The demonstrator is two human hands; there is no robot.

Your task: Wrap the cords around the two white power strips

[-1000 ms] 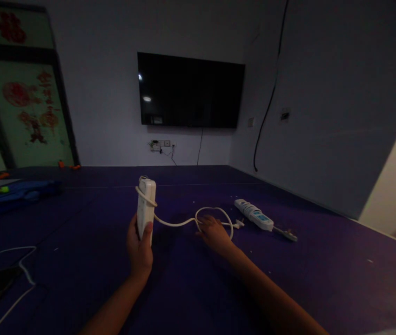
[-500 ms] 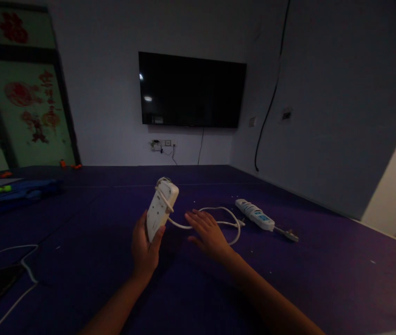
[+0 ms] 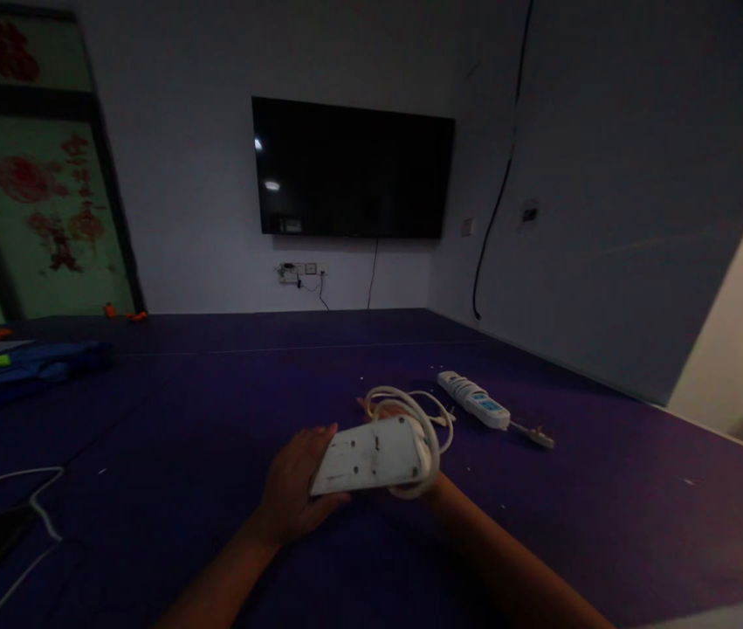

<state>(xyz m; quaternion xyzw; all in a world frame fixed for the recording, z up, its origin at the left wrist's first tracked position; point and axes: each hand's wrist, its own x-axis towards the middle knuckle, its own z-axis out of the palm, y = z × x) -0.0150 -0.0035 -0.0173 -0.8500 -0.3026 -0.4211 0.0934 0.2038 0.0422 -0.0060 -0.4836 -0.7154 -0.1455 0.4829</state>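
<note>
White plastic fills my left grip (image 3: 293,498): the power strip (image 3: 371,454) lies level above the purple floor (image 3: 148,419), its left end pinched between my thumb and fingers. Its cord (image 3: 437,445) loops round the strip's right end and coils up behind it. My right grip (image 3: 376,408) is mostly hidden behind the strip, so I cannot tell whether it is spread or pressed together. A second strip (image 3: 474,400) lies on the floor nearby, to the right.
</note>
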